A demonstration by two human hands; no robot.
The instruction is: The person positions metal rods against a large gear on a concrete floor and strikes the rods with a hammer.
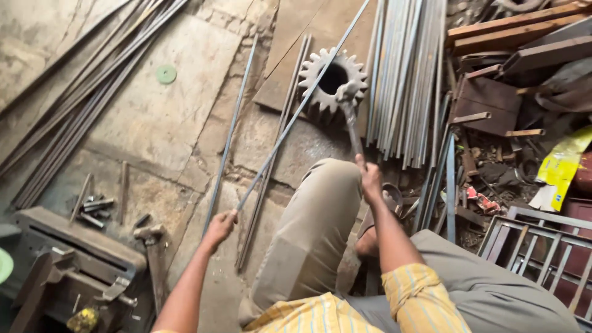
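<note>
Thin steel rod (pixel 296 114) across toothed gear (pixel 333 80)

A worn, stained concrete floor (pixel 154 123) carries everything: a large grey toothed gear (pixel 333 77) lies at the far centre on a flat rusty plate (pixel 290 55), with a bundle of pale metal strips (pixel 401 74) just to its right and a sheaf of dark rods (pixel 74 105) slanting across the far left. A small green disc (pixel 166 74) sits on bare floor far left of the gear, while short bolts and metal offcuts (pixel 92 206) lie near left beside a hammer (pixel 153 246). At the right lie stacked wooden planks (pixel 518 31), scrap, and a yellow wrapper (pixel 564 163).
</note>
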